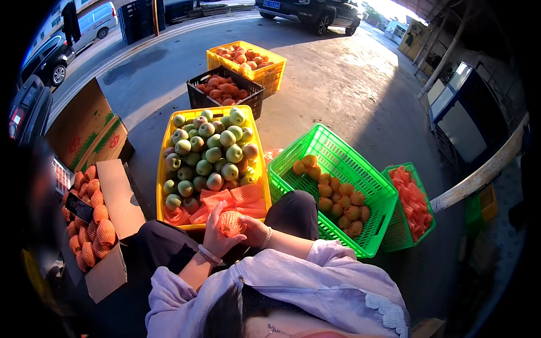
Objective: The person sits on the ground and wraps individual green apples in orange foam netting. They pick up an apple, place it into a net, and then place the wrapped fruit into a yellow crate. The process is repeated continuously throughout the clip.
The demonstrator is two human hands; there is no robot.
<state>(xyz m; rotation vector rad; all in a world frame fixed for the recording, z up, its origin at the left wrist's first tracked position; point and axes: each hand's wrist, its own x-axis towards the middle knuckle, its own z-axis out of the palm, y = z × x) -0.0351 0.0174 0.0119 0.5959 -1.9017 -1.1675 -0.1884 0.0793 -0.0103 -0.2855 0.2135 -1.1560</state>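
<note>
Between my left hand [216,234] and my right hand [255,233] is an apple in a red foam net sleeve [231,224]; both hands are closed around it. They are over the near edge of a yellow plastic crate [162,186], which sits in front of my knees. Greenish apples [213,154] with a reddish blush are heaped in that crate. Flat red foam net sleeves [245,198] lie along its near side, just beyond my fingers. How far the sleeve covers the held apple is partly hidden by my fingers.
On the right, a green crate [291,158] holds netted fruit [340,198]; a smaller one holds foam sleeves [410,203]. At left, an open carton [120,198] of netted fruit has a phone [79,208] on top. Dark [258,101] and yellow crates [274,80] stand ahead.
</note>
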